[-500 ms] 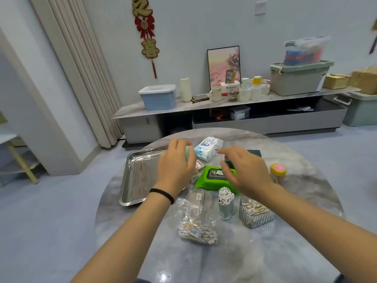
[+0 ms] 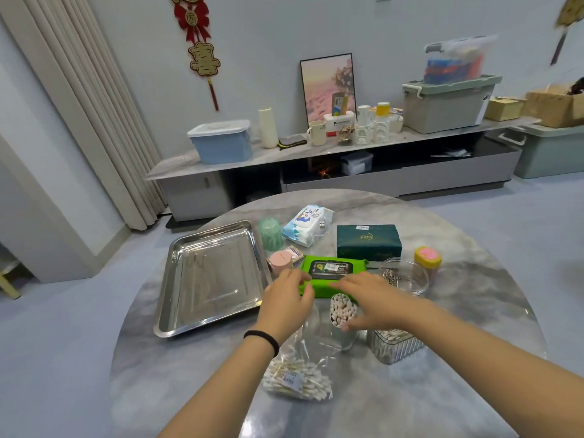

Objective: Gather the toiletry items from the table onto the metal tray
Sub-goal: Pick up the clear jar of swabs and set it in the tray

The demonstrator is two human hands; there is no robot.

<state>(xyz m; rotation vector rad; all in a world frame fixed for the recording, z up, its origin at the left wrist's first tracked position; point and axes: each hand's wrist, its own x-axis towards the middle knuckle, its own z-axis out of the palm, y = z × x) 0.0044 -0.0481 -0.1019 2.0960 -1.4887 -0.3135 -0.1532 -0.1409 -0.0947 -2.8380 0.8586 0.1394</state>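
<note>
Table (image 2: 331,415) w/ metal tray (image 2: 177,279) at its left side, nothing in it yet. Green wipes pack (image 2: 331,273) lies just right of tray, long axis left-right, directly ahead of both hands. Left hand (image 2: 286,303) sits at pack's left end, nearer tray; right hand (image 2: 371,298) at its right front, fingers of both loosely spread, grasping nothing yet.

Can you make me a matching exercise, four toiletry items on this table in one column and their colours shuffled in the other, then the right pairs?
Items:
1. wet wipes pack
2. tissue box
3. small round jar lid
4. toothpick holder

Colours:
A. yellow with pink top
B. pale mint green
C. bright green
D. dark green

Pairs: 1-C, 2-D, 3-A, 4-B
</note>
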